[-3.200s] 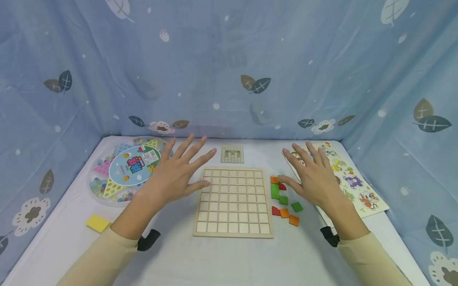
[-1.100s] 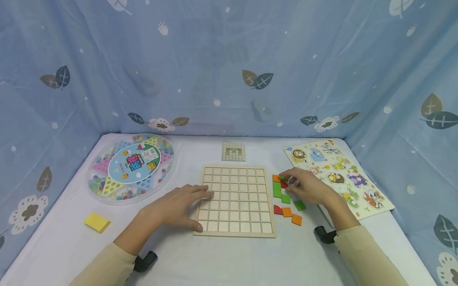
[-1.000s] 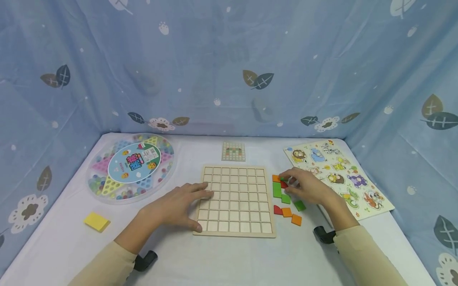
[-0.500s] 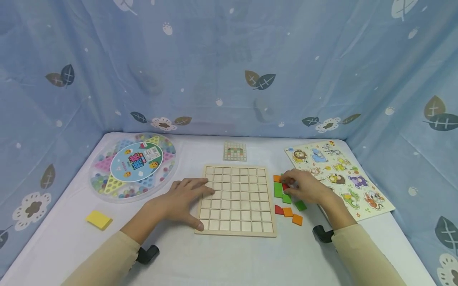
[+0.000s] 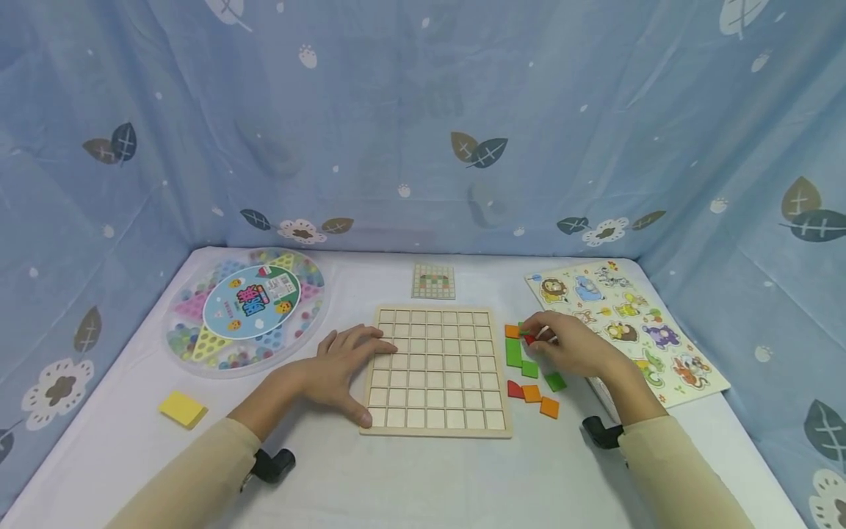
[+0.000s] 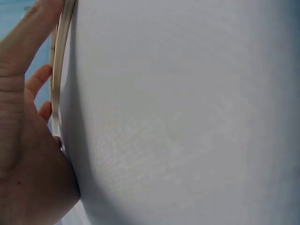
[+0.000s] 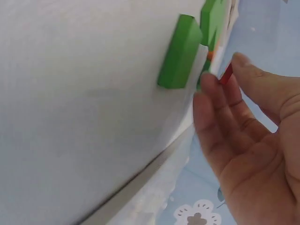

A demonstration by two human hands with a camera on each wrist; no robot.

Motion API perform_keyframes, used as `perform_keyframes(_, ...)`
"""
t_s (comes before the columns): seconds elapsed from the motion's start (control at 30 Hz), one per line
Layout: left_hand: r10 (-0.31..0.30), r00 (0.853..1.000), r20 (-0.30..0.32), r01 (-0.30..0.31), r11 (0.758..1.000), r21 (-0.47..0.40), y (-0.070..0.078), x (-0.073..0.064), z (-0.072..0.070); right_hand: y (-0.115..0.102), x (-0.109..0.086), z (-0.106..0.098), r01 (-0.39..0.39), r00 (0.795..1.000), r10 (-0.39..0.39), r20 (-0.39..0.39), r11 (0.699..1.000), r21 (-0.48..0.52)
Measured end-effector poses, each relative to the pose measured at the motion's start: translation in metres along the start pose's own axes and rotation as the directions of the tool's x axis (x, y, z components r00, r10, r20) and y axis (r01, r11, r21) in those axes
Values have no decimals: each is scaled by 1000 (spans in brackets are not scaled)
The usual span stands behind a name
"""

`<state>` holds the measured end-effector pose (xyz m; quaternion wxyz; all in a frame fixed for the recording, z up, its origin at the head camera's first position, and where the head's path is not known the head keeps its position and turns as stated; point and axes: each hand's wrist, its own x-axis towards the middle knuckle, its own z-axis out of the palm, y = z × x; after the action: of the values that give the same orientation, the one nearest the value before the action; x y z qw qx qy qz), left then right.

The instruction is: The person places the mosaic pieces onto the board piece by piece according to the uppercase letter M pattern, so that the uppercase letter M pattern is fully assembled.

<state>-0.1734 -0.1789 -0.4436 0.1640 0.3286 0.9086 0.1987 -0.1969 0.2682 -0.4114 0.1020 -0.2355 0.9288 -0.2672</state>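
My right hand [image 5: 573, 347] pinches a small red tile [image 7: 227, 74] between thumb and fingertips, just over the loose tiles. In the right wrist view, a green tile [image 7: 180, 54] lies on the table beside the fingers. My left hand [image 5: 335, 373] rests at the left edge of the square wooden grid board [image 5: 436, 433], its fingers spread along the frame and the thumb near the lower left corner. Every visible cell of the board is bare wood. Beside its right edge lie green tiles [image 5: 513, 353], orange tiles [image 5: 549, 407] and a rounded red tile [image 5: 515, 389].
A small pattern card [image 5: 433, 282] lies behind the board. To the left are a round clear game box [image 5: 251, 301] with coloured beads and a yellow block [image 5: 182, 409]. An animal puzzle board [image 5: 634, 330] lies at the right, partly behind the right forearm. Blue curtains surround the table.
Both hands came down from above the table, the left to the board's edge, the right to the tiles. In the last half second the right hand has lifted the red tile slightly.
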Motion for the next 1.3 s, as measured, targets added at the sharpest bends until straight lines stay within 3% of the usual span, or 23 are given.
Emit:
perform_keyframes(0.43, 3, 1000, -21, -4, 999, -41, -1, -2, 1, -12, 7, 3, 82, 996, -76, -41, 985, 154)
perform_keyframes(1.0, -27, 999, -35, 27, 1000, -4, 0, 2, 4, -40, 29, 13, 197, 980, -191, -50, 947, 255)
perform_keyframes(1.3, -28, 999, -40, 27, 1000, -10, 1, 1, 4, -56, 41, 20, 213, 977, -213, -30, 939, 271)
